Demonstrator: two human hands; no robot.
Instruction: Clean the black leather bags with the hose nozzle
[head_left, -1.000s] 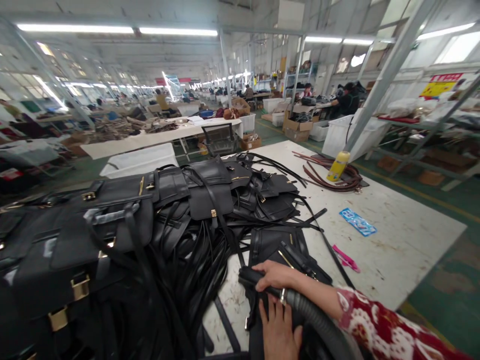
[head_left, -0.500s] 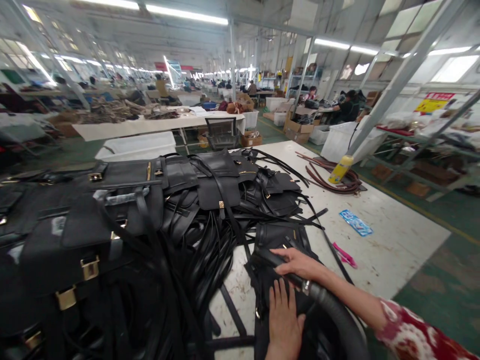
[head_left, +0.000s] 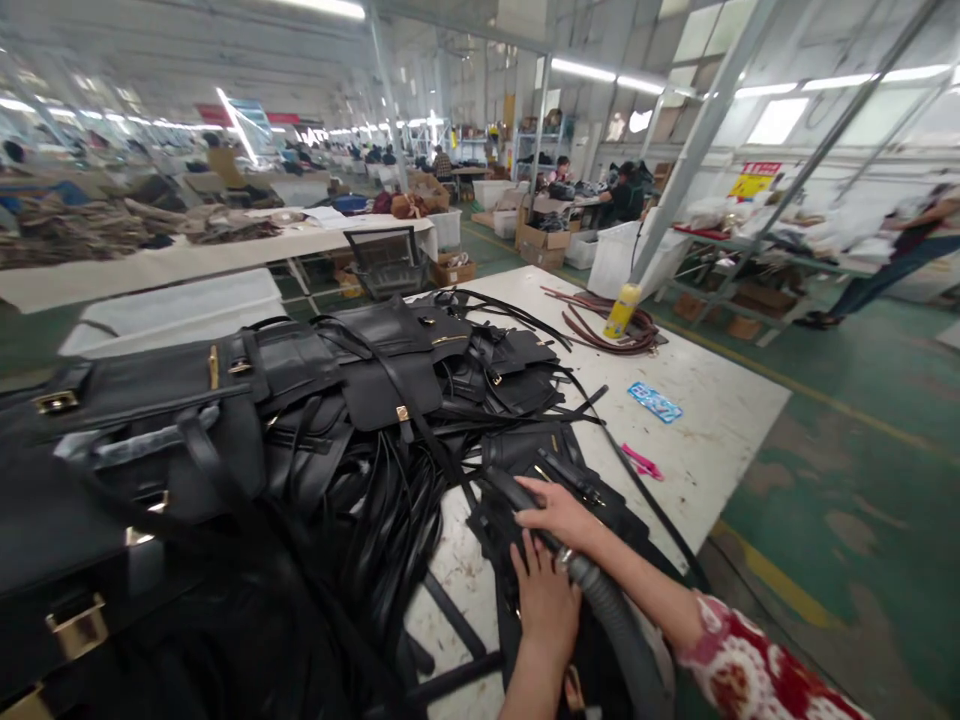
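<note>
My right hand [head_left: 559, 515] is wrapped around the black nozzle [head_left: 506, 488] of a vacuum hose. A metal clamp [head_left: 565, 556] joins the nozzle to the ribbed grey hose [head_left: 611, 600], which runs down past my right forearm. Under the nozzle lies a black bag [head_left: 491, 535] on the white table [head_left: 735, 400]. My left hand [head_left: 546, 595] rests on that bag with its fingers spread, just below the nozzle. Where the nozzle's mouth meets the bag is hard to make out, black on black.
Black bags [head_left: 172, 400] with gold buckles and loose straps [head_left: 375, 540] pile up on the left. To the right lie a pink tool [head_left: 641, 462], a blue packet [head_left: 655, 402], a yellow bottle [head_left: 622, 310] and coiled brown straps [head_left: 574, 325]. A person [head_left: 889, 245] stands at far right.
The view has turned to the right, so the table and bags appear farther left. Both hands stay at the same bag, the right on the nozzle; the left's fingers are now more spread.
</note>
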